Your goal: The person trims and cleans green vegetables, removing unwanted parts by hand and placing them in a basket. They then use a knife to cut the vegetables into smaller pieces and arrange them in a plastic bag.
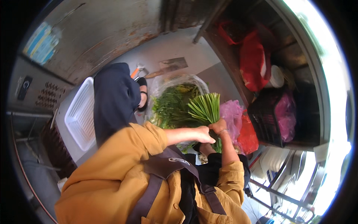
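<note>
My right hand [219, 126] grips a bundle of long green stalks [205, 107], perhaps garlic chives, around its middle. The pale stalk ends fan out upward, and the leafy part hangs below my hands. Against the bundle, next to my right hand, is my left hand [203, 134]; its fingers are partly hidden, so whether they grip the stalks is unclear. Beyond my hands a large clear plastic bag [190, 77] lies open on the floor, full of leafy greens [174, 102]. Between my legs, some green leaves show under my forearm.
A cleaver [174, 65] and an orange-handled tool [136, 71] lie on the floor. A white plastic basket [81, 117] stands left of my leg. Pink [231, 112] and red [248, 134] plastic bags sit at right, beside a black crate [264, 117] under a shelf.
</note>
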`<move>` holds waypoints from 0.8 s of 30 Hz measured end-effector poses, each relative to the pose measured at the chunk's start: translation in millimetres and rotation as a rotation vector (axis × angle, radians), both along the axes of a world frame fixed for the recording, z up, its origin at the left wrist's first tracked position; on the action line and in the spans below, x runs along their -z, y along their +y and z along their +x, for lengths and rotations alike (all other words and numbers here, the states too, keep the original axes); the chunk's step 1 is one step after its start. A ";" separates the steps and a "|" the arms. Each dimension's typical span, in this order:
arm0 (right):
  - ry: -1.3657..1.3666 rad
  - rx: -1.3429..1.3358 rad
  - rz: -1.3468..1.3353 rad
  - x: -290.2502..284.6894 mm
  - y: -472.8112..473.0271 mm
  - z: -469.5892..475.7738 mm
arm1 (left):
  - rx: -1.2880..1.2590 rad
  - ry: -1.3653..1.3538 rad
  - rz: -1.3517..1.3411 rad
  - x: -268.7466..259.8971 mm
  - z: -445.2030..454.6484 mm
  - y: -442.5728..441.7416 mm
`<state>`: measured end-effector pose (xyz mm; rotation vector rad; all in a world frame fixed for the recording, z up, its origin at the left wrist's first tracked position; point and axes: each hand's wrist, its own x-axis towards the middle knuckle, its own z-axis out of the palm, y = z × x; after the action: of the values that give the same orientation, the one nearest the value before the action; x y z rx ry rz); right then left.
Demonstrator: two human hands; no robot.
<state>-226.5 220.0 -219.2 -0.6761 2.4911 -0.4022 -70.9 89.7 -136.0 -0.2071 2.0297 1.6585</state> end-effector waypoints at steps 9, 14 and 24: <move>0.084 -0.132 0.834 42.7 26.3 15.1 | -1.177 0.553 -0.907 -131.3 245.4 -304.5; 0.168 -0.319 0.512 35.7 5.0 13.1 | -0.989 -0.179 -0.954 0.7 389.2 -312.5; -0.281 -0.191 -0.329 -50.5 -52.0 78.0 | -0.724 -0.406 -0.962 151.8 447.6 -202.3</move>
<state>-148.5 168.0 -168.6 -0.9089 2.0937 -0.7866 376.8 -112.6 -287.8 -1.6013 2.3623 0.6689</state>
